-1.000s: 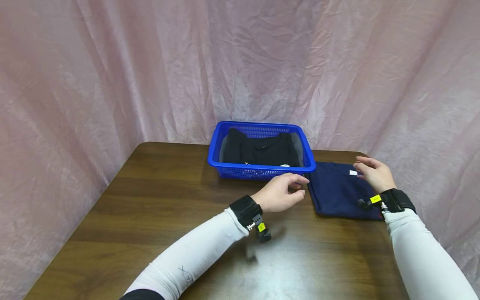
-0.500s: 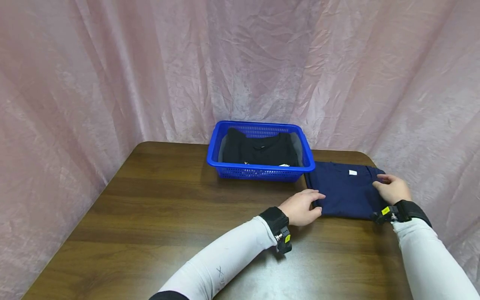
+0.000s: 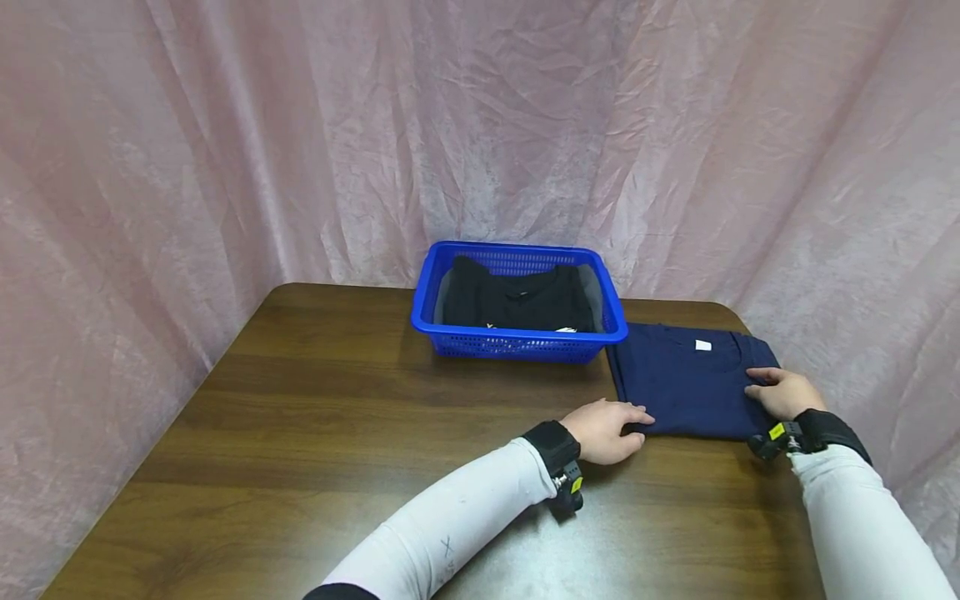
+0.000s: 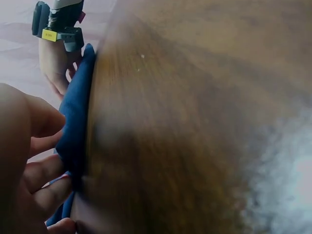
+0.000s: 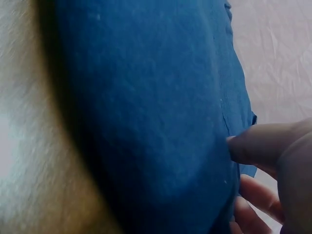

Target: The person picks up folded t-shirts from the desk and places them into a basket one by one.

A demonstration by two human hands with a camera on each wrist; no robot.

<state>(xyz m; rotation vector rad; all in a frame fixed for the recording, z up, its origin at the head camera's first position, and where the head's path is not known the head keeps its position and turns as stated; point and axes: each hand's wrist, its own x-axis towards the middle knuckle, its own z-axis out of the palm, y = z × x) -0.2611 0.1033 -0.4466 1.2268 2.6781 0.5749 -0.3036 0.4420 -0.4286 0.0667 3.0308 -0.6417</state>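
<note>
A folded navy T-shirt (image 3: 686,379) with a small white label at its neck lies flat at the right of the table. My left hand (image 3: 606,429) is at its near left corner, fingertips touching the cloth, thumb apart. In the left wrist view the fingers (image 4: 46,170) meet the shirt's side. My right hand (image 3: 787,393) lies along the shirt's right edge. The right wrist view shows the thumb (image 5: 253,144) at the top edge of the cloth and the other fingers beside it, partly hidden. Neither hand shows a closed grip.
A blue plastic basket (image 3: 517,335) stands at the back of the brown wooden table (image 3: 337,400), beside the shirt's far left corner. Inside it lie a folded black T-shirt (image 3: 517,302) and grey cloth. A pink curtain (image 3: 480,125) hangs behind the table.
My left hand has come from in front of the basket to the shirt's near left corner. My right hand has moved from above the shirt down and outward to its right edge.
</note>
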